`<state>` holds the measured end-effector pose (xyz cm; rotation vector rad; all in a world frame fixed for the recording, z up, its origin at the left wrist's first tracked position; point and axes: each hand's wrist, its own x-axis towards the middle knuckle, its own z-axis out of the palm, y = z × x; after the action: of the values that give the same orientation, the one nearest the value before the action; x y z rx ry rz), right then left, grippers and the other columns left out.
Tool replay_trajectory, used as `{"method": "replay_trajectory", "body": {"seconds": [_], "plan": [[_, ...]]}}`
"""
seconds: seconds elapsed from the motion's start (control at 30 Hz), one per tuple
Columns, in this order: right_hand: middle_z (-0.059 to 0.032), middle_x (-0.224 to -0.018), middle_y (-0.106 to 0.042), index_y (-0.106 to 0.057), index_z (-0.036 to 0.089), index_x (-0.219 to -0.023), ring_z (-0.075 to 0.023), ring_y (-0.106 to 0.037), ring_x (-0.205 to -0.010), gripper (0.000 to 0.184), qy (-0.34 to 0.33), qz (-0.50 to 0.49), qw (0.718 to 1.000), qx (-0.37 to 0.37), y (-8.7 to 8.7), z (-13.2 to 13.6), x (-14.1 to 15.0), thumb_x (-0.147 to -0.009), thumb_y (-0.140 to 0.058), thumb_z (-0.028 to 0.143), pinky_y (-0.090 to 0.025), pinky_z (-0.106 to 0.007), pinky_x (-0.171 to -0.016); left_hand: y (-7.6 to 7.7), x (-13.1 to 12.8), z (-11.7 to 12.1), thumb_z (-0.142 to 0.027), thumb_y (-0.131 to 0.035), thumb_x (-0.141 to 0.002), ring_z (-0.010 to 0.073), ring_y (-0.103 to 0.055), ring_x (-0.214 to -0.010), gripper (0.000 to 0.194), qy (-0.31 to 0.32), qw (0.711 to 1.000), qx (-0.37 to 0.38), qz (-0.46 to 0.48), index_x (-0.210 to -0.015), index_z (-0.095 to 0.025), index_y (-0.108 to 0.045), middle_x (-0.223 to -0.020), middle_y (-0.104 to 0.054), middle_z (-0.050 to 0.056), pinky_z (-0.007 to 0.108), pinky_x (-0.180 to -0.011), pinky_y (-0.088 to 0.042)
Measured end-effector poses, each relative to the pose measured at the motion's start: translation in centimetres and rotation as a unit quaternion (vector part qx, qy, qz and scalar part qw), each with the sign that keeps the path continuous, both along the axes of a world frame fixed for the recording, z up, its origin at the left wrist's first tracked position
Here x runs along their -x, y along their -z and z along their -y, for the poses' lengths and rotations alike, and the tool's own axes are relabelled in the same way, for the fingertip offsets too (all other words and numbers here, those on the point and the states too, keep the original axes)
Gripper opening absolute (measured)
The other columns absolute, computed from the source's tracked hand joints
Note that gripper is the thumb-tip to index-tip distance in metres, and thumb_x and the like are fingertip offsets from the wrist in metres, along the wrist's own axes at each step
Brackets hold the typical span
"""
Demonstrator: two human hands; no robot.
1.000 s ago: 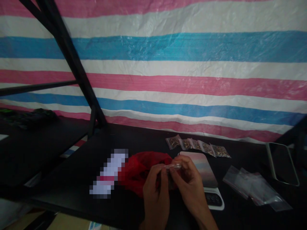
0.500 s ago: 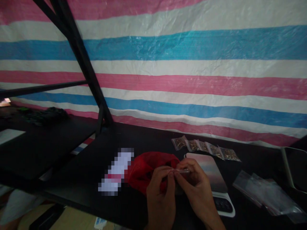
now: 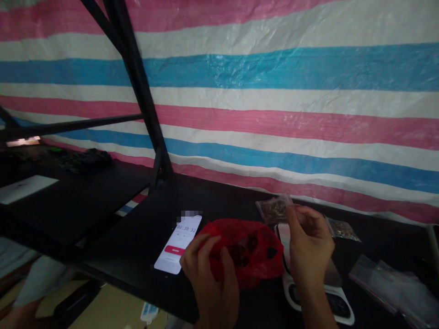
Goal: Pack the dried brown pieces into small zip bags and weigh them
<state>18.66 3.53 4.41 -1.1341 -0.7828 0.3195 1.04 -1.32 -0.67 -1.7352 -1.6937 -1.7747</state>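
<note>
My right hand (image 3: 308, 244) is raised over the black table (image 3: 144, 237) and pinches a small clear bag of brown bits (image 3: 274, 210) by its right edge. My left hand (image 3: 209, 269) rests with curled fingers on the left side of a red plastic bag (image 3: 250, 251) that holds dark pieces. A small white scale (image 3: 329, 297) lies under and behind my right hand. One more filled small bag (image 3: 341, 229) lies on the table to the right of my right hand.
A phone (image 3: 178, 249) with a lit timer screen lies left of the red bag. Several empty clear bags (image 3: 394, 288) lie at the right. A black metal frame (image 3: 144, 96) rises behind, in front of a striped tarp (image 3: 274, 100). A second dark table (image 3: 68, 201) stands left.
My hands were together, pinching the top of a small bag. They have parted: the right hand has lifted the bag up and right, the left has dropped onto the red bag.
</note>
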Motion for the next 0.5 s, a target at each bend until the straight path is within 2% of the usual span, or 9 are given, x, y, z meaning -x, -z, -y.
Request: {"method": "replay_trajectory", "body": {"seconds": [0.1, 0.17, 0.23, 0.37, 0.43, 0.5], "plan": [[-0.0096, -0.106, -0.078, -0.069, 0.021, -0.105, -0.0262, -0.075, -0.096, 0.036, -0.014, 0.034, 0.995, 0.088, 1.2, -0.6, -0.8, -0.081, -0.08, 0.046, -0.059, -0.04, -0.085, 0.0, 0.7, -1.0, -0.029, -0.064, -0.095, 0.0404, -0.049, -0.135, 0.036, -0.052, 0.995, 0.08, 0.012, -0.129, -0.021, -0.061, -0.14, -0.053, 0.017, 0.067, -0.114, -0.038], [-0.0123, -0.112, -0.078, -0.07, 0.02, -0.109, -0.0282, -0.074, -0.098, 0.039, 0.007, 0.081, 0.988, 0.128, 1.8, -0.4, -1.3, -0.083, -0.075, 0.049, -0.059, -0.044, -0.089, 0.1, 1.2, -1.6, -0.033, -0.066, -0.092, 0.0436, -0.048, -0.138, 0.044, -0.029, 0.991, 0.128, 0.016, -0.133, -0.019, -0.06, -0.144, -0.052, 0.02, 0.069, -0.113, -0.041], [-0.0117, -0.108, -0.078, -0.072, 0.021, -0.106, -0.0284, -0.073, -0.094, 0.035, -0.004, 0.157, 0.975, 0.154, 2.2, 0.3, -1.5, -0.086, -0.07, 0.05, -0.057, -0.046, -0.088, 0.3, 1.6, -2.0, -0.034, -0.065, -0.09, 0.0421, -0.054, -0.136, 0.049, 0.022, 0.984, 0.174, 0.033, -0.135, -0.017, -0.06, -0.141, -0.058, 0.02, 0.066, -0.111, -0.046], [-0.0096, -0.106, -0.078, -0.078, 0.026, -0.106, -0.032, -0.071, -0.1, 0.026, -0.115, 0.322, 0.918, 0.2, 2.6, 1.9, -0.6, -0.087, -0.073, 0.044, -0.054, -0.049, -0.093, 0.4, 2.1, -2.2, -0.031, -0.06, -0.091, 0.0353, -0.068, -0.122, 0.039, 0.096, 0.953, 0.262, 0.121, -0.128, -0.02, -0.064, -0.129, -0.072, 0.015, 0.059, -0.107, -0.052], [-0.0093, -0.11, -0.078, -0.079, 0.027, -0.109, -0.0323, -0.07, -0.104, 0.024, -0.152, 0.362, 0.898, 0.198, 2.8, 2.3, 0.0, -0.087, -0.072, 0.034, -0.054, -0.049, -0.096, 0.2, 2.2, -2.1, -0.025, -0.058, -0.088, 0.0322, -0.072, -0.115, 0.035, 0.122, 0.941, 0.273, 0.158, -0.121, -0.022, -0.067, -0.122, -0.076, 0.011, 0.055, -0.104, -0.054], [-0.0084, -0.104, -0.078, -0.079, 0.026, -0.103, -0.0291, -0.072, -0.099, 0.023, -0.168, 0.364, 0.898, 0.179, 2.9, 2.2, 0.4, -0.089, -0.061, 0.022, -0.056, -0.045, -0.093, 0.0, 2.2, -2.2, -0.022, -0.058, -0.084, 0.0294, -0.073, -0.105, 0.032, 0.13, 0.938, 0.256, 0.196, -0.114, -0.023, -0.069, -0.112, -0.078, 0.008, 0.049, -0.098, -0.056]]}}
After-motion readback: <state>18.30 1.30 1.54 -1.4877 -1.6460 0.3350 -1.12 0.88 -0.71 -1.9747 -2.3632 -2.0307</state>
